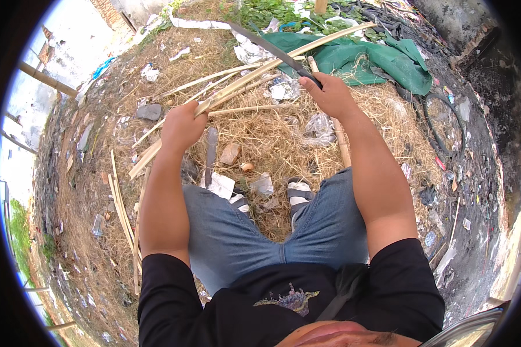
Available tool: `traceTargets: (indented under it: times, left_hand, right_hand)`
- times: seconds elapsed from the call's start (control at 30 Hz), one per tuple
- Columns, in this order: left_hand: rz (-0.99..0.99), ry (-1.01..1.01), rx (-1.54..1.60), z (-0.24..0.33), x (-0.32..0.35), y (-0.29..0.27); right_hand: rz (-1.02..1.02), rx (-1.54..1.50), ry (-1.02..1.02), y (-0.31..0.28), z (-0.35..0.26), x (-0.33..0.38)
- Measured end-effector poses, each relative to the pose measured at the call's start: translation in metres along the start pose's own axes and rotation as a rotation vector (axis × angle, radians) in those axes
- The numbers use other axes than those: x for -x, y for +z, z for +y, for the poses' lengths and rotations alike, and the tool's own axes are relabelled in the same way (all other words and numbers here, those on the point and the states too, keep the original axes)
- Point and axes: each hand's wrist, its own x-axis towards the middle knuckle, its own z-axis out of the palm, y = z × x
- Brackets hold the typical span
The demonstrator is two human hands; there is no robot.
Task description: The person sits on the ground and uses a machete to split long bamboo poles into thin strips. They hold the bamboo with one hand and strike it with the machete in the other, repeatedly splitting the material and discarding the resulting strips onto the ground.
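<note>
My left hand (pixel 182 126) is closed around a long pale split bamboo strip (pixel 337 39), which slants from beside my left forearm up to the far right. In my right hand (pixel 333 97) is the dark handle of a machete (pixel 266 46). Its long grey blade points to the far left and crosses close to the strip; whether the two touch, I cannot tell. More thin bamboo strips (pixel 185 88) lie on the straw just beyond my left hand. A flat grey blade-shaped piece (pixel 211 153) rests on the ground between my left hand and my feet.
Green sheeting (pixel 359 61) lies crumpled at the far right, with a black hoop (pixel 446 124) near it. Several split strips (pixel 121 208) lie left of my left arm. A bamboo pole (pixel 341 141) stretches beyond my right knee. Straw and litter cover the ground.
</note>
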Motion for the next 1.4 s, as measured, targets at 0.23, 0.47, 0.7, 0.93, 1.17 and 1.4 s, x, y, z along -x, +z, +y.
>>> traceTargets:
  times: [0.23,0.47,0.7,0.93,1.17,1.4]
  left_hand:
    - [0.13,0.009,0.058,0.011,-0.002,-0.003]
    - [0.107,0.005,0.112,0.003,-0.001,-0.001]
    - [0.089,-0.029,0.043,0.002,-0.002,0.0]
    - [0.09,0.038,0.119,0.007,-0.001,0.002]
    - [0.01,-0.008,0.039,-0.003,0.002,0.002]
    - [0.087,0.104,0.02,0.006,-0.004,0.006]
  right_hand:
    - [-0.035,-0.083,-0.057,-0.002,-0.004,0.001]
    - [-0.027,0.1,-0.31,0.013,-0.035,0.015]
    - [0.06,-0.038,0.087,-0.007,0.014,0.003]
    - [0.125,-0.057,0.005,-0.007,0.022,-0.001]
    - [0.083,-0.115,0.102,-0.009,0.025,-0.002]
    - [0.031,-0.262,0.061,-0.01,0.045,-0.005]
